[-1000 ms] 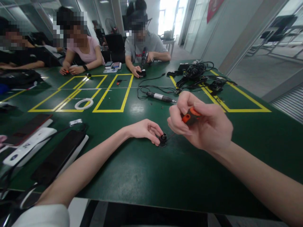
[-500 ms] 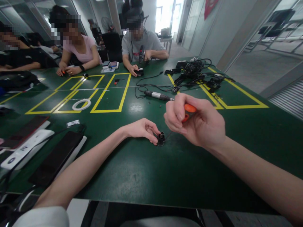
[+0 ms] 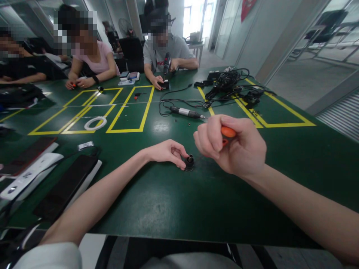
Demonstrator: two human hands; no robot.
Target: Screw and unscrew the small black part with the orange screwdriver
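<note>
Thumb and fingers of my left hand point(image 3: 168, 152) are closed on the side of a small round black part point(image 3: 189, 165). This part rests on the green table with a short metal cylinder standing up from its top. To its right and above the table, my right hand point(image 3: 232, 144) is wrapped round an orange-handled screwdriver point(image 3: 228, 131). Only pieces of the handle show between the fingers. The thin shaft is faint, and I cannot tell whether its tip touches the black part.
A pen-shaped electric tool point(image 3: 186, 112) with a cord lies beyond my hands. Tangled black cables point(image 3: 227, 84) are at the back right. A white tape roll point(image 3: 95, 123), a black phone point(image 3: 66, 186) and a power strip point(image 3: 30, 175) lie left. Co-workers sit opposite, one holding a drill point(image 3: 166, 64).
My right hand has turned slightly, and the orange handle has shifted a little down and to the right within it. My left hand stays on the black part.
</note>
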